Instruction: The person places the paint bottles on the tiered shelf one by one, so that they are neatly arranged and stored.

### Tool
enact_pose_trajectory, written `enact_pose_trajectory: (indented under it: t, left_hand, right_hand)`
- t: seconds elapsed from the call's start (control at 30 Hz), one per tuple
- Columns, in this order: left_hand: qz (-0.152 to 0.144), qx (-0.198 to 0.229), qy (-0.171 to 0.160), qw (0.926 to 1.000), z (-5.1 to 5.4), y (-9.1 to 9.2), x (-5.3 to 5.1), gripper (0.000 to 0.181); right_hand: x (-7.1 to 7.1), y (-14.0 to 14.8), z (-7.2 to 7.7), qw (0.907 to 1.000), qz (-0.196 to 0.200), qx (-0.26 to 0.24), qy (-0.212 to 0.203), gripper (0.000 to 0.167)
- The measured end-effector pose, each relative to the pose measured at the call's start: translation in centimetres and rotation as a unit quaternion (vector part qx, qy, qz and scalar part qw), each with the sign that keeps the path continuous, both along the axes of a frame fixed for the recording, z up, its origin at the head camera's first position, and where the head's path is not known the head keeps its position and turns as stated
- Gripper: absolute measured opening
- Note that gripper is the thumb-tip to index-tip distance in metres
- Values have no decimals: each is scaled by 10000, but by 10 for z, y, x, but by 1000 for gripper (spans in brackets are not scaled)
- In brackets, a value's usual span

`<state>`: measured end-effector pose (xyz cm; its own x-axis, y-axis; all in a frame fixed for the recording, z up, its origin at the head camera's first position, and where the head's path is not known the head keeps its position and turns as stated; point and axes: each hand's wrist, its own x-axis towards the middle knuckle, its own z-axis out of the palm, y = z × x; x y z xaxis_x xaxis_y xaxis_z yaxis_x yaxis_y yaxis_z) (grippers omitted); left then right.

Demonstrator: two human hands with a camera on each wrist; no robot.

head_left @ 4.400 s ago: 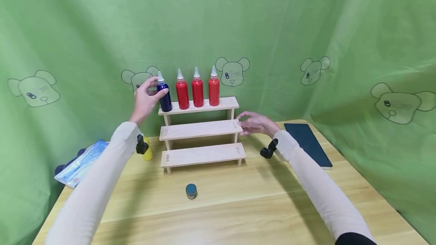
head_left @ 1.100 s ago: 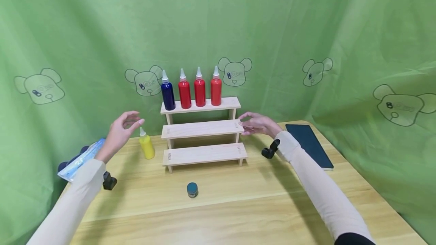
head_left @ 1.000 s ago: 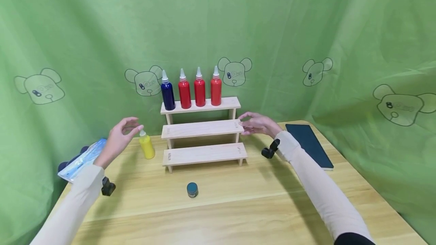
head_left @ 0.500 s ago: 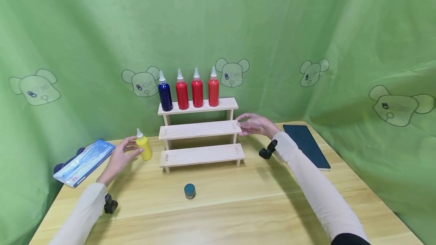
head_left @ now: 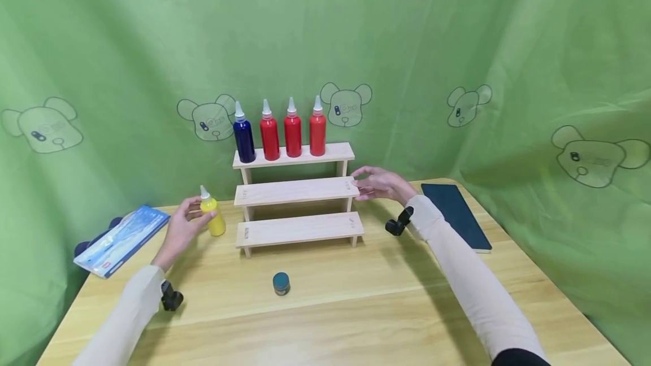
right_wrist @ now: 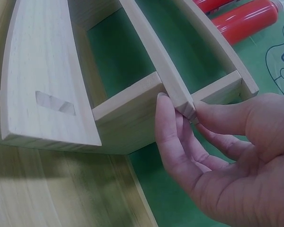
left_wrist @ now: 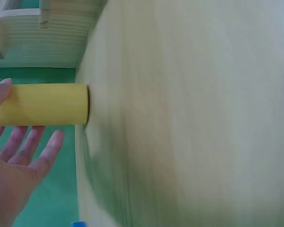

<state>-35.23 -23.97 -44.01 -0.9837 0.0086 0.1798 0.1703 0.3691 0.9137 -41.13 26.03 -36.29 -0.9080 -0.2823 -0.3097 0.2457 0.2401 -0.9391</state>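
My left hand [head_left: 184, 229] has its thumb and fingers round the upper part of a yellow squeeze bottle [head_left: 216, 225] with a white pointed cap. In the left wrist view the thumb lies on one side of the yellow bottle [left_wrist: 47, 104] and the fingers on the other; its base is at the tabletop. With thumb and fingers, my right hand [head_left: 382, 184] pinches the right end of the middle step of a three-step wooden shelf [head_left: 295, 191]. A dark blue bottle [head_left: 244, 141] and three red bottles [head_left: 293, 135] stand upright along its top step.
A small jar with a teal lid [head_left: 281, 283] stands in front of the shelf. A blue-and-white packet [head_left: 122, 242] lies at the left, partly over a dark object. At the right lies a dark notebook [head_left: 455, 216]. A green curtain [head_left: 407, 44] hangs behind the table.
My left hand let go of the dark blue bottle on the top step, moved down and left, and took hold of the yellow bottle. My right hand has stayed on the middle step.
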Motion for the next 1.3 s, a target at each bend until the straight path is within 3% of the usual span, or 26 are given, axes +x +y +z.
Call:
enact_pose_trajectory:
  t: [0.1,0.2,0.47,0.77,0.97,1.17,1.3]
  left_hand:
    - [59,395,-140,9991,8,-1,-2,72]
    - [51,672,-68,9977,21,0,-2,72]
    - [-28,716,708,9949,73,16,0,67]
    - [-619,989,812,9899,110,49,-3,64]
    - [-918,932,835,9879,123,84,-15,61]
    - [-1209,971,958,9832,126,126,-28,54]
    - [-1352,978,922,9817,122,155,-31,52]
  right_hand:
    - [-1,1,0,10000,-3,-45,25,45]
    - [-1,1,-1,10000,26,-68,42,44]
    - [0,0,-1,10000,0,-64,27,42]
    - [1,0,0,10000,50,-73,-35,46]
    - [-1,1,1,9999,-44,-133,-81,45]
    - [0,0,1,9998,-98,-163,-68,45]
    - [1,1,-1,9998,-112,-175,-70,45]
